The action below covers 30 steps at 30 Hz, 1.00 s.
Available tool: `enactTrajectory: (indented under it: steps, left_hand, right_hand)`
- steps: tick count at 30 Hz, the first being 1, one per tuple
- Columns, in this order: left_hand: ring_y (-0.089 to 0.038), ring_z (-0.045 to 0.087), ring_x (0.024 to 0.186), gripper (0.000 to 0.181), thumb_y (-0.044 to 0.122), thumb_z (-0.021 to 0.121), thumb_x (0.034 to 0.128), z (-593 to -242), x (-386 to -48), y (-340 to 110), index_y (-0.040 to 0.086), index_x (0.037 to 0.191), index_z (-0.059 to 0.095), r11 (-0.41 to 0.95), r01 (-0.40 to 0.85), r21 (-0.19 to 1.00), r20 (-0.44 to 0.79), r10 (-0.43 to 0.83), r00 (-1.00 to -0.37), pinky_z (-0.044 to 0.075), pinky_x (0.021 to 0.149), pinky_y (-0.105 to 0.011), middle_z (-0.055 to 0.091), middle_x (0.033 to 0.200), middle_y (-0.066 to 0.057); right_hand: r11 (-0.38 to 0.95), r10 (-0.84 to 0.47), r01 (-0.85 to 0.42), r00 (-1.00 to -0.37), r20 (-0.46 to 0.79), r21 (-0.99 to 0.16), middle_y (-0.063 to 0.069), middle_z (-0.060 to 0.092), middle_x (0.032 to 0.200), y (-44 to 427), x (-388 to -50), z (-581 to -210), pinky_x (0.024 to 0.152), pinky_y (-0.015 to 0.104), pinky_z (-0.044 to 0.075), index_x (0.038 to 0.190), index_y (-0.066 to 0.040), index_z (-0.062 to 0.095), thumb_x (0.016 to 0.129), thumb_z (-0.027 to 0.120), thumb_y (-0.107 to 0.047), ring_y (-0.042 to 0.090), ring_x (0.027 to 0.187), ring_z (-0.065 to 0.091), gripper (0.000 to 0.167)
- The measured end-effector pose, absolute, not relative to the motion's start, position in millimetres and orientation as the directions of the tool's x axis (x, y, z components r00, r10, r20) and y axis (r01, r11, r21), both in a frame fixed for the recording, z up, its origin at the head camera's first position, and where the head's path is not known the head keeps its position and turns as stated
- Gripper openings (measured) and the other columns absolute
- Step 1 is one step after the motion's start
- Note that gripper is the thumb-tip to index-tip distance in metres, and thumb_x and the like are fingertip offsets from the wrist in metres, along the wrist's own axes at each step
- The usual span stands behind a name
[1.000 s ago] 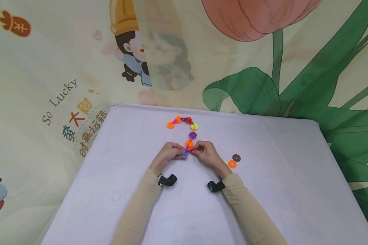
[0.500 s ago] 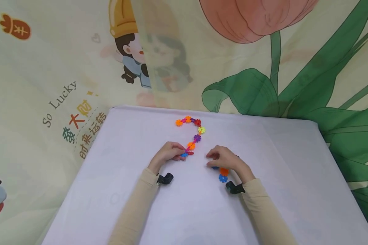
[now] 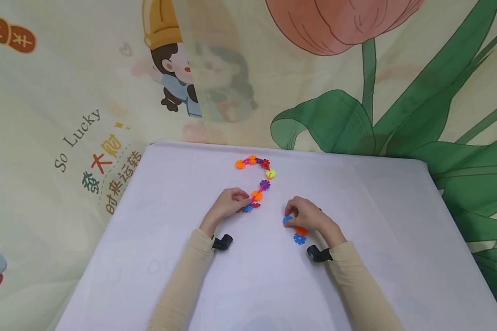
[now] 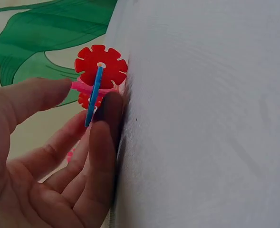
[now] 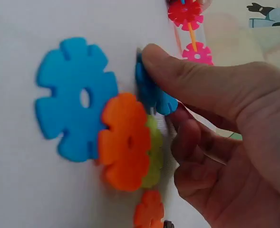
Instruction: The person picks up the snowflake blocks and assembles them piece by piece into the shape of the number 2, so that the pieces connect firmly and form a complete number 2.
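A curved chain of interlocked snowflake discs (image 3: pixel 257 195) in orange, pink, purple, red and yellow lies on the table. My left hand (image 3: pixel 228 202) holds its near end, where a blue disc (image 4: pixel 94 97) slots into a red disc (image 4: pixel 109 61). A pink disc sits at the thumb tip in the left wrist view. To the right, my right hand (image 3: pixel 310 216) pinches a blue snowflake disc (image 5: pixel 166 102) between thumb and fingers. Just beside it lie a loose blue disc (image 5: pixel 66 95), an orange disc (image 5: pixel 125 142) and a yellow-green disc (image 5: pixel 154 156) partly under the orange one.
Another orange disc (image 5: pixel 148 209) lies at the bottom of the right wrist view. White cloth covers the table (image 3: pixel 377 220). A printed curtain (image 3: pixel 232 128) hangs behind its far edge. Both wrists carry small black cameras (image 3: pixel 319 253).
My right hand has left the chain's near end, moved right to the loose discs and taken hold of a blue one. The left hand stays at the chain, whose far part has swung slightly right.
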State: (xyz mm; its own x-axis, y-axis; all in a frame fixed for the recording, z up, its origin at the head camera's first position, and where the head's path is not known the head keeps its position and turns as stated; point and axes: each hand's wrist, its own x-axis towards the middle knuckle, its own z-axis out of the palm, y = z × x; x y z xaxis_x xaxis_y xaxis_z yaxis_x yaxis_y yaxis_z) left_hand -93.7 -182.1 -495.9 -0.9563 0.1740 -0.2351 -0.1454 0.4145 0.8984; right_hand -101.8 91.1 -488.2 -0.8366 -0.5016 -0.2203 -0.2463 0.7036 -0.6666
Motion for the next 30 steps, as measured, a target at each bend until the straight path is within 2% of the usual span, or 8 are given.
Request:
enactTrajectory:
  steps: [3, 6, 8, 14, 18, 30]
  left_hand:
    - [-0.017, 0.064, 0.081, 0.022, 0.018, 0.073, 0.0897, -497.7, -93.8, -182.0, 0.006, 0.108, 0.068, 0.414, -0.08, 0.907, -0.165, 0.175, -0.971, 0.054, 0.074, -0.029, 0.07, 0.095, -0.005]
    - [-0.018, 0.066, 0.089, 0.022, 0.015, 0.075, 0.0875, -498.4, -93.4, -181.8, 0.009, 0.108, 0.07, 0.409, -0.024, 0.912, -0.114, 0.197, -0.974, 0.055, 0.081, -0.032, 0.069, 0.1, -0.004]
    - [-0.018, 0.066, 0.09, 0.019, 0.013, 0.076, 0.086, -499.1, -93.3, -181.5, 0.011, 0.104, 0.072, 0.42, 0.019, 0.907, -0.083, 0.223, -0.971, 0.054, 0.084, -0.034, 0.07, 0.099, -0.002]
    - [-0.017, 0.064, 0.088, 0.01, 0.01, 0.08, 0.0826, -498.9, -94.1, -179.4, 0.009, 0.092, 0.077, 0.478, 0.149, 0.866, 0.01, 0.281, -0.96, 0.051, 0.085, -0.035, 0.071, 0.092, 0.0]
    - [-0.016, 0.063, 0.086, 0.006, 0.008, 0.079, 0.0832, -499.0, -94.9, -178.7, 0.009, 0.089, 0.078, 0.508, 0.188, 0.841, 0.031, 0.302, -0.953, 0.051, 0.084, -0.034, 0.071, 0.09, 0.0]
    - [-0.015, 0.063, 0.086, 0.007, 0.002, 0.074, 0.085, -499.1, -93.8, -177.8, 0.009, 0.087, 0.075, 0.533, 0.218, 0.817, 0.046, 0.317, -0.947, 0.052, 0.083, -0.032, 0.071, 0.09, -0.001]
  right_hand:
    - [0.649, -0.477, -0.185, -0.855, -0.205, -0.738, 0.003, 0.058, 0.079, 86.0, -105.4, -491.9, 0.064, 0.025, 0.047, 0.091, -0.007, 0.066, 0.083, 0.08, -0.011, 0.019, 0.072, 0.053, 0.016]
    - [0.516, -0.425, -0.053, -0.883, -0.202, -0.855, 0.007, 0.064, 0.08, 76.0, -108.1, -497.3, 0.066, 0.023, 0.053, 0.097, 0.0, 0.067, 0.09, 0.071, -0.007, 0.018, 0.069, 0.06, 0.011]
    - [0.407, -0.385, 0.051, -0.896, -0.222, -0.912, 0.009, 0.068, 0.082, 67.0, -109.4, -500.1, 0.068, 0.025, 0.056, 0.102, 0.004, 0.067, 0.092, 0.068, -0.006, 0.018, 0.067, 0.065, 0.014]
    - [0.19, -0.286, 0.256, -0.909, -0.303, -0.948, 0.011, 0.071, 0.083, 46.5, -111.1, -504.4, 0.067, 0.026, 0.057, 0.106, 0.01, 0.066, 0.09, 0.067, -0.002, 0.013, 0.064, 0.068, 0.02]
    - [0.138, -0.27, 0.293, -0.908, -0.321, -0.946, 0.012, 0.071, 0.085, 43.9, -112.1, -506.3, 0.066, 0.025, 0.057, 0.107, 0.012, 0.065, 0.091, 0.067, 0.0, 0.013, 0.064, 0.068, 0.02]
    - [0.163, -0.303, 0.264, -0.904, -0.303, -0.951, 0.014, 0.072, 0.086, 39.3, -116.5, -510.8, 0.066, 0.026, 0.057, 0.105, 0.011, 0.068, 0.09, 0.068, 0.0, 0.014, 0.063, 0.068, 0.019]
